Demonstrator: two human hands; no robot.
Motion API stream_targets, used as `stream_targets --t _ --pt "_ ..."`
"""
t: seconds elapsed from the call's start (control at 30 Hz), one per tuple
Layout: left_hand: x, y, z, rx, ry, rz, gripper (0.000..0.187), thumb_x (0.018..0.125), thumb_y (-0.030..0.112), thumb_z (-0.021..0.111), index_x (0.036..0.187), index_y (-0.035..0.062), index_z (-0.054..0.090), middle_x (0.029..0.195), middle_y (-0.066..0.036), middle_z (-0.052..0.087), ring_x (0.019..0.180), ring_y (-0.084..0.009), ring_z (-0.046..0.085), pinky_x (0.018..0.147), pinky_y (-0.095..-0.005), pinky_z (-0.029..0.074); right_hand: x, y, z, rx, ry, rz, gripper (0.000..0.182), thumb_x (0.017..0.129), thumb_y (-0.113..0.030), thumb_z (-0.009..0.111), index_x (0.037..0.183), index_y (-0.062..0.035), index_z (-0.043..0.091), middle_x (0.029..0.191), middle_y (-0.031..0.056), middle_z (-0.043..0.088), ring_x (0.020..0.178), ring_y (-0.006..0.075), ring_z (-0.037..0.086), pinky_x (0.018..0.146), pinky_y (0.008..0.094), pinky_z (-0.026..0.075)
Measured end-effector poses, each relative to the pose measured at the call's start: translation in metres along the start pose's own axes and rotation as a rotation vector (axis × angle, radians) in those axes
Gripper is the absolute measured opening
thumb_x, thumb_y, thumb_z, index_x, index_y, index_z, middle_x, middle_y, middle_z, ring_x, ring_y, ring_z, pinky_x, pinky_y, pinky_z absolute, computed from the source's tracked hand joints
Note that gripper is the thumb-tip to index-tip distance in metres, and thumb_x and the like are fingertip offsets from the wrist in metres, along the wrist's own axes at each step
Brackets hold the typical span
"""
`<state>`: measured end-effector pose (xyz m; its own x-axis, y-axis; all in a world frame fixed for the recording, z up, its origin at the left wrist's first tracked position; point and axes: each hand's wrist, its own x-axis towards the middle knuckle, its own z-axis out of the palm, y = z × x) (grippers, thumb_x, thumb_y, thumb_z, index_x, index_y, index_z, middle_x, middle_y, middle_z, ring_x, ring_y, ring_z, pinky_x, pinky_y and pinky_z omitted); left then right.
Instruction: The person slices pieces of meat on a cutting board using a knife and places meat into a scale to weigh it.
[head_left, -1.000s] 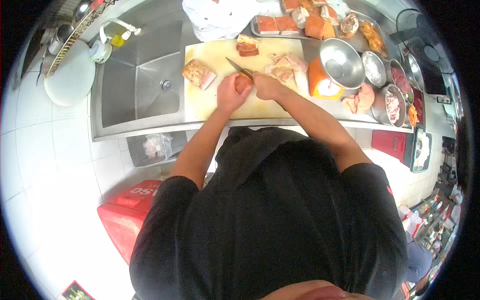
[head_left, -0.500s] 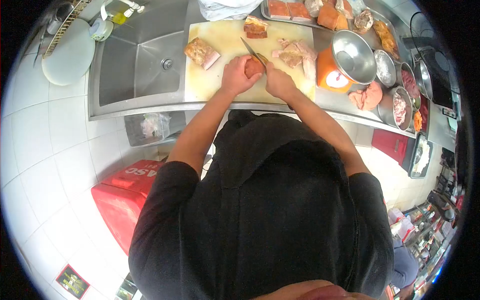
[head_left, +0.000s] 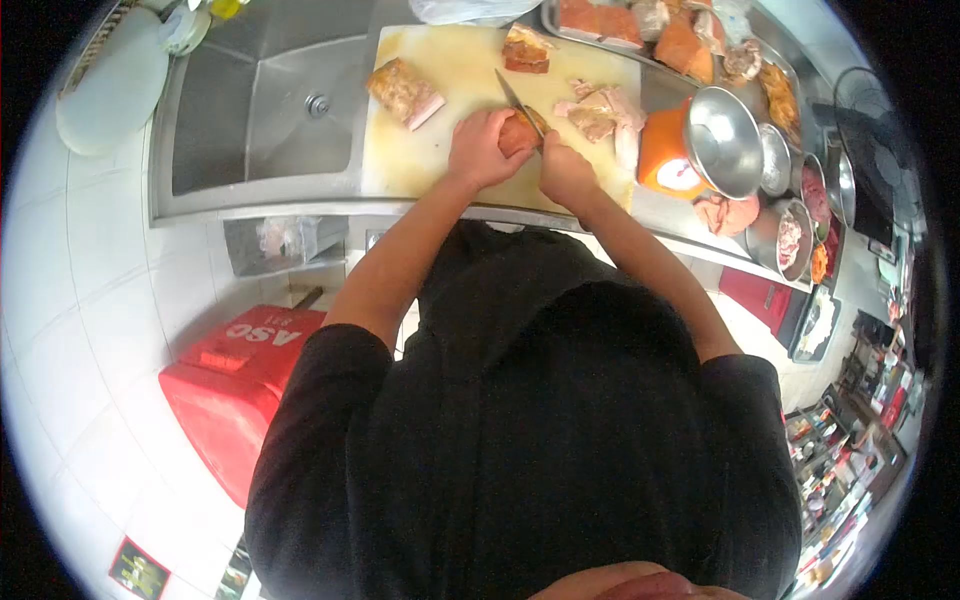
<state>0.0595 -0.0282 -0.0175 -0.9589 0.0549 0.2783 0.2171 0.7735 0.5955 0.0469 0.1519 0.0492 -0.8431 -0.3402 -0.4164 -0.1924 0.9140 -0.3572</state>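
On the pale cutting board (head_left: 410, 165), my left hand (head_left: 484, 150) is closed over a reddish-brown piece of meat (head_left: 516, 134), pressing it down. My right hand (head_left: 568, 172) grips the handle of a knife (head_left: 514, 97), whose blade lies against the right side of that piece and points up and left. A browned meat block (head_left: 403, 92) rests at the board's upper left. Another chunk (head_left: 526, 49) sits near its top edge. Pale meat scraps (head_left: 602, 112) lie to the right of my right hand.
Left of the board is a steel sink (head_left: 300, 110). An orange scale (head_left: 665, 150) with a steel bowl (head_left: 722, 142) stands on the right, near bowls of meat (head_left: 790, 240). A tray of meat (head_left: 620, 45) is behind. A red bin (head_left: 235, 385) stands below left.
The camera view has shifted and tilted slightly. Both hands keep their holds on the meat and knife; the knife still lies against the piece, with its handle slightly nearer my body.
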Motion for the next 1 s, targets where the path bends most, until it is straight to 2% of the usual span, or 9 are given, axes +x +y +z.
stream_targets --t 0.03,0.13,0.23,0.37,0.57,0.7,0.8,0.9,1.0 --pt "0.003 0.002 0.003 0.003 0.001 0.004 0.065 0.074 0.044 0.084 0.127 0.0154 0.060 0.109 -0.012 0.064 0.105 -0.0328 0.062 0.089 -0.0475 0.046 0.000 0.004 -0.005 -0.005 0.026 -0.036 0.034 0.083 -0.003 0.061 0.115 0.0040 0.049 0.098 0.0329 0.070 0.093 0.0490 0.070 0.082 0.0572 0.055" --pt "0.002 0.000 0.002 -0.069 0.014 0.017 0.064 0.073 0.043 0.084 0.126 0.0153 0.060 0.109 -0.012 0.064 0.104 -0.0322 0.062 0.089 -0.0473 0.045 0.011 -0.002 -0.028 -0.053 -0.073 -0.034 0.044 0.079 -0.003 0.068 0.121 0.0048 0.054 0.110 0.0304 0.069 0.108 0.0451 0.069 0.090 0.0530 0.056" --pt "-0.004 0.005 0.008 -0.071 0.025 0.017 0.064 0.072 0.042 0.085 0.125 0.0150 0.060 0.107 -0.012 0.064 0.104 -0.0327 0.062 0.089 -0.0473 0.045 0.011 0.002 -0.034 -0.021 -0.115 -0.041 0.045 0.079 -0.002 0.067 0.122 0.0048 0.056 0.113 0.0296 0.069 0.109 0.0449 0.068 0.091 0.0532 0.055" --pt "-0.006 0.004 0.007 -0.087 0.029 0.031 0.066 0.072 0.043 0.085 0.126 0.0149 0.059 0.108 -0.012 0.063 0.104 -0.0340 0.061 0.088 -0.0481 0.045 0.004 -0.015 -0.040 -0.016 -0.121 0.000 0.042 0.082 -0.001 0.061 0.122 0.0095 0.051 0.103 0.0331 0.069 0.102 0.0478 0.068 0.088 0.0529 0.055" --pt "-0.005 0.007 -0.001 -0.096 0.032 0.045 0.067 0.072 0.041 0.085 0.127 0.0139 0.058 0.108 -0.014 0.063 0.103 -0.0362 0.060 0.088 -0.0497 0.045 0.022 -0.011 -0.049 -0.102 -0.151 -0.100 0.038 0.081 0.002 0.060 0.117 0.0104 0.054 0.109 0.0355 0.066 0.107 0.0487 0.066 0.091 0.0518 0.054" --pt "0.000 0.009 -0.009 -0.077 0.016 0.017 0.068 0.075 0.040 0.085 0.130 0.0107 0.056 0.107 -0.016 0.064 0.100 -0.0391 0.061 0.086 -0.0512 0.046 0.022 -0.020 -0.054 -0.037 -0.215 -0.007 0.034 0.080 0.002 0.061 0.112 0.0102 0.056 0.110 0.0338 0.065 0.110 0.0485 0.065 0.091 0.0516 0.053" --pt "-0.002 0.006 -0.001 -0.098 0.016 0.004 0.068 0.076 0.040 0.084 0.131 0.0104 0.056 0.106 -0.017 0.064 0.099 -0.0393 0.061 0.085 -0.0508 0.046 0.022 -0.007 -0.017 -0.098 -0.015 -0.044 0.035 0.079 -0.003 0.066 0.112 0.0079 0.061 0.105 0.0291 0.070 0.102 0.0434 0.070 0.085 0.0504 0.057" --pt "0.001 0.004 -0.003 -0.106 0.053 0.022 0.068 0.076 0.039 0.085 0.130 0.0101 0.057 0.105 -0.017 0.064 0.098 -0.0396 0.061 0.084 -0.0509 0.046 0.031 -0.003 -0.020 -0.146 0.062 -0.193 0.032 0.079 -0.002 0.065 0.109 0.0062 0.058 0.106 0.0284 0.068 0.101 0.0433 0.070 0.084 0.0520 0.057" --pt "-0.002 0.008 -0.002 -0.104 0.061 0.022 0.068 0.075 0.039 0.085 0.130 0.0098 0.057 0.105 -0.017 0.064 0.098 -0.0400 0.061 0.084 -0.0518 0.046 0.033 -0.008 -0.040 -0.189 -0.101 -0.168 0.029 0.080 -0.002 0.065 0.106 0.0054 0.055 0.110 0.0286 0.066 0.103 0.0436 0.069 0.084 0.0527 0.057"
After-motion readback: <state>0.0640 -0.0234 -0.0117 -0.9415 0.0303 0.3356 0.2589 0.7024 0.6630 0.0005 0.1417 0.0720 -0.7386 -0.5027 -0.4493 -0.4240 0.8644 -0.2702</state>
